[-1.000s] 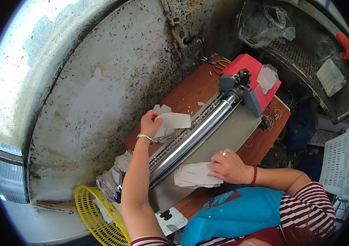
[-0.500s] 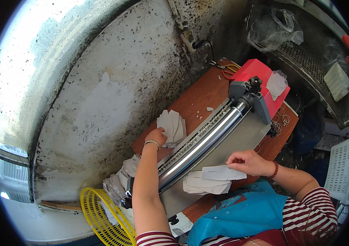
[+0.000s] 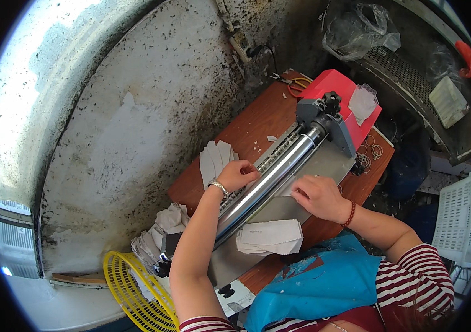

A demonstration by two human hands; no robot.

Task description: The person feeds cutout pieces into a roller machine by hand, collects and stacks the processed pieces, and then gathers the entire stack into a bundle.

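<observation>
A machine with a shiny metal roller (image 3: 271, 180) lies slantwise across the table. My left hand (image 3: 238, 176) is over the roller's far side, fingers drawn together; whatever they may hold is hidden. On the near side, my right hand (image 3: 319, 197) hovers above the metal feed plate (image 3: 327, 166) with curled fingers. A thin pale piece (image 3: 286, 190) shows between its fingertips and the roller, and I cannot tell whether they touch it. A stack of white flat pieces (image 3: 269, 237) rests on the plate nearer to me. More white pieces (image 3: 213, 159) lie fanned out beyond my left hand.
A red end housing (image 3: 332, 83) closes the machine's far end. Crumpled pale scraps (image 3: 160, 227) pile up at its near left end, beside a yellow basket (image 3: 114, 276). Pliers (image 3: 282, 79) lie at the table's back. White crates (image 3: 459, 218) stand at the right.
My right hand has moved up and left from the stack to the roller, and the white piece it held has left the stack. My left hand has come from the fanned pieces toward the roller.
</observation>
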